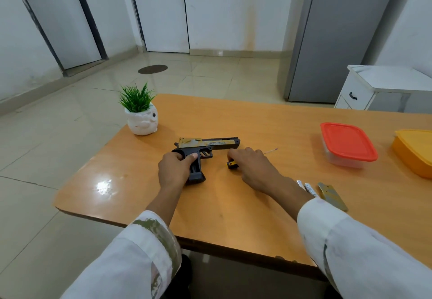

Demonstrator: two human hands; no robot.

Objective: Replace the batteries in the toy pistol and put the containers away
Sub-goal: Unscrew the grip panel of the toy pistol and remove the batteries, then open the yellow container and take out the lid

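Observation:
A black and gold toy pistol (210, 145) lies on its side in the middle of the wooden table (257, 121), barrel pointing right. My left hand (176, 169) grips its black handle. My right hand (254, 166) rests just right of the handle, fingers curled over a small black and yellow part (232, 164) on the table. A clear container with a red lid (348, 143) stands at the right, with a yellow container (415, 151) beyond it at the frame edge. A gold panel (332, 195) and small white cylinders (307, 187) lie beside my right forearm.
A small green plant in a white pot (141, 114) stands at the table's far left corner. A thin stick with a red tip (271, 151) lies just beyond my right hand. A white cabinet (378, 88) and a grey fridge (332, 36) stand behind the table at right.

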